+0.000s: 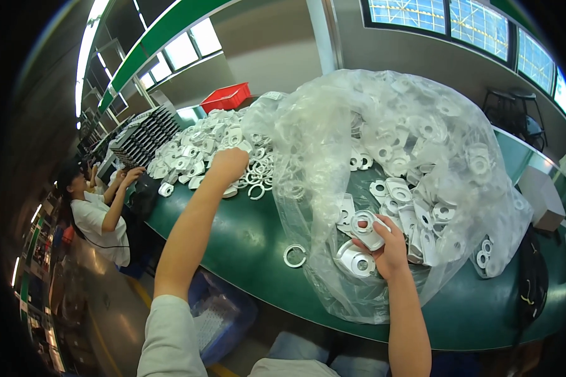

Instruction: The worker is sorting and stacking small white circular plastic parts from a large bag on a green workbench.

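Note:
My right hand (388, 246) is closed round a white plastic housing with a round hole (366, 225), at the near side of a clear plastic bag. Just below it another white housing (357, 261) lies in the bag's mouth. My left hand (230, 164) reaches out over a heap of white plastic parts (192, 144). Its fingers curl in, and whatever they hold is hidden behind the back of the hand. Several white rings (259, 171) lie beside that hand, and a single open ring (294, 256) rests on the green table between my arms.
The large clear bag (314, 125), full of white housings, covers the middle of the green table (245, 232). Behind the heap stand a red bin (225, 97) and stacked dark trays (146, 133). A co-worker (100, 213) is at the left. White boxes (542, 198) stand at the right.

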Demonstrator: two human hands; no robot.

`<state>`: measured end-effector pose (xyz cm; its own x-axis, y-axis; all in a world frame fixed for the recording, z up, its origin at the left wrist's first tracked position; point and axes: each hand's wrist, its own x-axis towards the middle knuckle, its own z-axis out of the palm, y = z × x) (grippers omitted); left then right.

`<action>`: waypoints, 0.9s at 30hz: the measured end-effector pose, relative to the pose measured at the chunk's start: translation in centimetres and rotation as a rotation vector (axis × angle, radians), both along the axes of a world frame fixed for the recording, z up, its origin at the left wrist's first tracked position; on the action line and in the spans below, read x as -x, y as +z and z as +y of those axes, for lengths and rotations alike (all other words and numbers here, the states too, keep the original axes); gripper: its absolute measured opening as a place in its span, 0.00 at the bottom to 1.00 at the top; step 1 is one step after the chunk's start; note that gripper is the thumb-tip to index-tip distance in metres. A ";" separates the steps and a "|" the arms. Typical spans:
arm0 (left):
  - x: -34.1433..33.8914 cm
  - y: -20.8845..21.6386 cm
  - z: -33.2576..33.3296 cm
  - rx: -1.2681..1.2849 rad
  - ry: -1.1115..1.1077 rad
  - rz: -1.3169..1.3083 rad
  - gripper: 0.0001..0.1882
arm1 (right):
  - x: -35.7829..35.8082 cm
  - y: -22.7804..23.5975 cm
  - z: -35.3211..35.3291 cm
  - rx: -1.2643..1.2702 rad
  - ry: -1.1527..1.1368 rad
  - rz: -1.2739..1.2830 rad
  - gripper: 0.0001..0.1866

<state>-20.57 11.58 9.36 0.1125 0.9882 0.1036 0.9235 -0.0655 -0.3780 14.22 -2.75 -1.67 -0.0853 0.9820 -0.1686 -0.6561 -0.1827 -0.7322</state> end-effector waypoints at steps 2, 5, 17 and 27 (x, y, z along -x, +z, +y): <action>-1.2 1.9 -0.7 -0.025 -0.131 -0.099 0.06 | 0.2 -0.1 0.1 0.008 0.001 0.012 0.18; -6.4 3.8 -3.5 -0.002 -0.468 -0.820 0.05 | 0.1 0.0 0.0 -0.048 0.014 0.066 0.16; -19.4 -6.2 -9.1 0.273 -0.460 -2.050 0.08 | 0.2 0.2 -0.6 -0.042 -0.118 0.041 0.19; -20.0 -9.4 -9.6 0.338 -0.383 -2.031 0.09 | -0.2 -0.1 -0.2 -0.093 -0.160 0.027 0.23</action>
